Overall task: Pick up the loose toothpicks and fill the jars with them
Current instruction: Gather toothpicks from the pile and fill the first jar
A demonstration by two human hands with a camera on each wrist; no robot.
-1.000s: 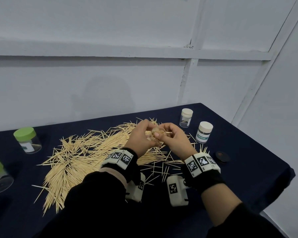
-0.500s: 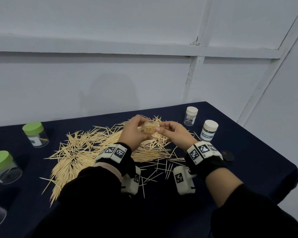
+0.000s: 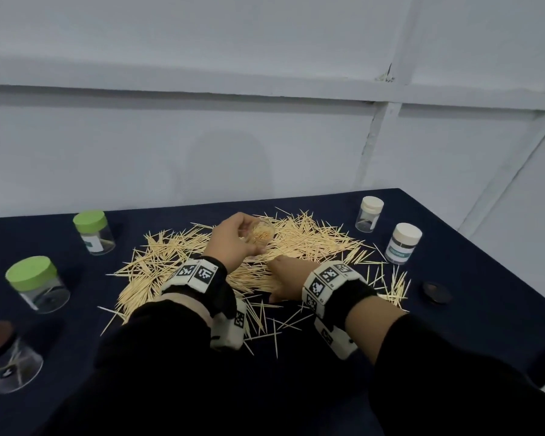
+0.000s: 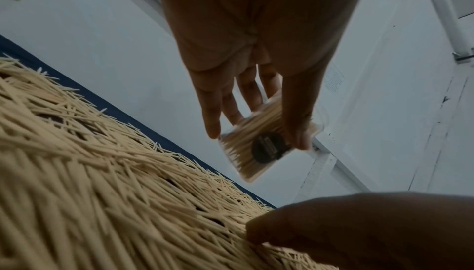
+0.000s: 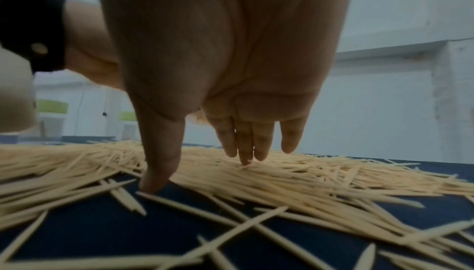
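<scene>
A dark blue table (image 3: 453,309) by pale walls (image 3: 265,42) carries loose toothpicks (image 3: 177,256) at centre frame; the left hand (image 3: 233,247) grasps a jar (image 3: 260,236), while the right hand (image 3: 288,276) reaches down with fingers relaxed.

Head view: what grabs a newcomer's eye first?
The sprawling heap of loose toothpicks across the middle of the dark blue table. Above it the left hand holds a clear jar packed with toothpicks, while the right hand reaches fingers-down into the pile. Capped jars flank it: two green-lidded jars at left, two white-lidded jars at right.
</scene>
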